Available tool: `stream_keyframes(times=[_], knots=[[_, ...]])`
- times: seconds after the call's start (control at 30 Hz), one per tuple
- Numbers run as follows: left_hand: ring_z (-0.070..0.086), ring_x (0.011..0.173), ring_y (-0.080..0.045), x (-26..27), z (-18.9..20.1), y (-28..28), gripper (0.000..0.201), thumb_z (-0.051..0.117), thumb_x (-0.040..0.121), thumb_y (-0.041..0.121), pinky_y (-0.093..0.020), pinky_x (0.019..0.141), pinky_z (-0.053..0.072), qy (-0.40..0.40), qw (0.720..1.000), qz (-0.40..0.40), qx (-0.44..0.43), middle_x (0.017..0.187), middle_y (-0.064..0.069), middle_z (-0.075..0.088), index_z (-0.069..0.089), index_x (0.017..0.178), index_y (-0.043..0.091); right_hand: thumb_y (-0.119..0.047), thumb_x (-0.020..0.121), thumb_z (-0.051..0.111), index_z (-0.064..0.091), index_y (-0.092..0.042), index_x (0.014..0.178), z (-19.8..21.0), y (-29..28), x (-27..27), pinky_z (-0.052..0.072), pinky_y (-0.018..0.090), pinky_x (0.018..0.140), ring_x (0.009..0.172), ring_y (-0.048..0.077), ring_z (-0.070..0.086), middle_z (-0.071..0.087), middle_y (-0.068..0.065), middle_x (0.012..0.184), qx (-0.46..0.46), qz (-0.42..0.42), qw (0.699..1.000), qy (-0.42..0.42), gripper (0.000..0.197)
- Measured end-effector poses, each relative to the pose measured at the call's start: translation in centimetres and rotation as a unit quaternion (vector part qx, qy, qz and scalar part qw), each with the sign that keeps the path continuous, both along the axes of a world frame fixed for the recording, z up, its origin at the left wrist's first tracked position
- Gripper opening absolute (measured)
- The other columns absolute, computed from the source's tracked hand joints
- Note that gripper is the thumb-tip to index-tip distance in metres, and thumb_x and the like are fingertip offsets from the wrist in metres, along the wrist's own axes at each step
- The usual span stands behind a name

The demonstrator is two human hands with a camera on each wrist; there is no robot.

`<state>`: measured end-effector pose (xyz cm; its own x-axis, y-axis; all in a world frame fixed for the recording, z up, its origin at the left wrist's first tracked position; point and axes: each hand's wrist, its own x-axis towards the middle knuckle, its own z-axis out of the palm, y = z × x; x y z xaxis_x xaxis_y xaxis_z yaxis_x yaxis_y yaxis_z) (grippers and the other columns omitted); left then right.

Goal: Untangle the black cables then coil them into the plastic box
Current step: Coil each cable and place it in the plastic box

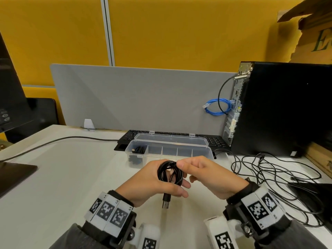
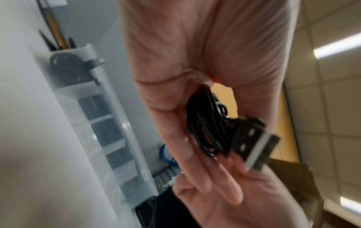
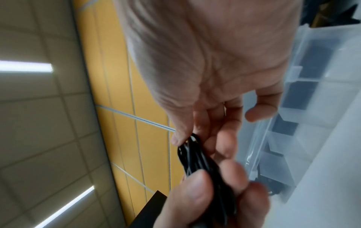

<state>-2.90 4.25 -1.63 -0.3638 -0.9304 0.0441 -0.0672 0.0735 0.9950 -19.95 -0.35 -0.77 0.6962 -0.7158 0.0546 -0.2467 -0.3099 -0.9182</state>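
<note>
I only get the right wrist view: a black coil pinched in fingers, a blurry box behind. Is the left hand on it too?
Observer: Yes. The left hand grips the lower part of the coil; the right hand pinches its top.
Operator: Any loose end?
Observer: A USB plug hangs below the left hand.
Operator: Other cables to do?
Observer: Loose black cables lie tangled on the desk, right of the box.
</note>
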Motion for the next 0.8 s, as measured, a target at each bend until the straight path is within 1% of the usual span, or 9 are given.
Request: stream_keyframes(times=[0.1,0.17,0.3,0.37,0.43,0.5,0.6,0.7,0.8], knots=[[0.064,0.063,-0.02,0.0,-0.2,0.1,0.029,0.064,0.078,-0.002,-0.027,0.061,0.053,0.105,0.992,-0.045,0.057,0.084,-0.014,0.069,0.064,0.104,0.011,-0.044,0.093,0.044,0.061,-0.011,0.081,-0.4,-0.3,0.0,0.032,0.028,0.071,0.067,0.008,0.042,0.051,-0.008,0.061,0.03,0.027,0.999,-0.018,0.039],[0.056,0.057,-0.016,-0.2,-0.3,0.1,0.017,0.061,0.085,0.012,-0.024,0.057,0.048,0.138,0.986,-0.05,0.073,0.074,-0.009,0.062,0.068,0.101,0.015,-0.046,0.089,0.045,0.062,-0.012,0.084,-0.4,-0.3,0.1,0.033,0.023,0.07,0.071,0.008,0.042,0.054,-0.011,0.065,0.05,0.019,0.998,-0.018,0.038],[0.054,0.056,-0.014,-1.0,-0.4,0.0,0.037,0.053,0.087,0.028,-0.023,0.056,0.047,0.108,0.992,0.008,0.061,0.068,-0.007,0.058,0.058,0.113,0.003,-0.046,0.092,0.04,0.065,-0.023,0.108,-0.2,-0.3,-0.2,0.037,0.018,0.07,0.077,0.004,0.042,0.055,-0.011,0.085,0.029,-0.001,0.999,0.013,0.038],[0.052,0.055,-0.015,-1.3,-0.4,-0.1,0.034,0.051,0.088,0.03,-0.022,0.054,0.045,0.096,0.994,0.039,0.03,0.067,-0.006,0.057,0.06,0.115,0.012,-0.04,0.094,0.038,0.061,-0.026,0.115,0.1,-0.1,0.0,0.04,0.019,0.07,0.078,0.003,0.045,0.054,-0.01,0.09,0.002,-0.029,0.999,0.015,0.034],[0.049,0.054,-0.016,-1.2,-0.4,-0.5,0.028,0.048,0.092,0.028,-0.024,0.051,0.04,0.106,0.99,0.09,0.007,0.066,-0.007,0.056,0.06,0.115,0.018,-0.041,0.092,0.044,0.057,-0.019,0.111,0.5,0.0,0.2,0.045,0.025,0.068,0.075,0.005,0.05,0.055,-0.005,0.09,-0.021,-0.097,0.995,-0.022,0.032],[0.047,0.053,-0.018,-0.7,-0.5,-1.0,0.027,0.046,0.095,0.025,-0.025,0.051,0.038,0.128,0.979,0.156,-0.006,0.066,-0.009,0.056,0.056,0.113,0.008,-0.042,0.088,0.051,0.052,-0.013,0.101,1.0,0.3,0.3,0.046,0.029,0.064,0.068,0.007,0.053,0.055,-0.001,0.085,-0.053,-0.15,0.986,-0.05,0.032],[0.047,0.05,-0.015,-0.6,-1.0,-1.3,0.027,0.046,0.096,0.024,-0.024,0.047,0.038,0.114,0.967,0.221,-0.052,0.065,-0.008,0.054,0.046,0.102,-0.003,-0.043,0.086,0.056,0.055,-0.015,0.092,1.1,1.2,0.9,0.044,0.02,0.059,0.061,0.004,0.052,0.06,-0.008,0.076,-0.099,-0.1,0.99,0.008,0.028],[0.049,0.057,-0.009,-1.1,-1.5,-1.4,0.024,0.049,0.093,0.029,-0.023,0.054,0.042,0.062,0.962,0.253,-0.085,0.069,0.0,0.051,0.046,0.092,0.005,-0.045,0.078,0.068,0.057,-0.022,0.1,0.2,2.3,2.0,0.042,0.015,0.062,0.063,-0.001,0.051,0.063,-0.008,0.078,-0.155,-0.07,0.983,0.075,0.034],[0.05,0.063,-0.007,-1.3,-1.9,-1.4,0.02,0.049,0.093,0.031,-0.025,0.063,0.045,0.06,0.962,0.252,-0.087,0.071,0.003,0.05,0.046,0.088,0.012,-0.041,0.079,0.068,0.06,-0.024,0.101,-0.3,2.4,2.4,0.041,0.014,0.064,0.066,0.0,0.051,0.061,-0.007,0.075,-0.243,-0.089,0.96,0.108,0.029]])
